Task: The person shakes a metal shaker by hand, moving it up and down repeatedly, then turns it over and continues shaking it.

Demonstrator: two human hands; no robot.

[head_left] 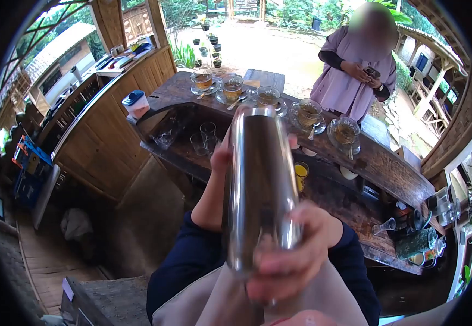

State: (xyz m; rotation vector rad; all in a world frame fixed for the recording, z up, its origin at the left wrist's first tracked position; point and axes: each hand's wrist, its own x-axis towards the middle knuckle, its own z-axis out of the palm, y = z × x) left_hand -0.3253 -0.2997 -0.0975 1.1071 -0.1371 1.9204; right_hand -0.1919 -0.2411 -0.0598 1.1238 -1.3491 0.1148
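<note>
A shiny metal cocktail shaker (263,185) is held up close in front of me, tilted and smeared by motion. My right hand (298,247) wraps round its lower end. Around its far upper part is my left hand (223,155), mostly hidden behind the metal, with some fingertips showing on the other side. Beyond the shaker, a row of glass cups (307,114) with amber drink stands on saucers along the wooden counter, spoons beside them. Small containers with yellow contents (301,170) sit partly behind the shaker.
Empty drinking glasses (207,130) stand on the lower counter at left, near a lidded plastic tub (136,103). A small glass flask (383,226) and a glass pitcher (443,205) are at right. Across the counter stands a person (355,70) holding a phone.
</note>
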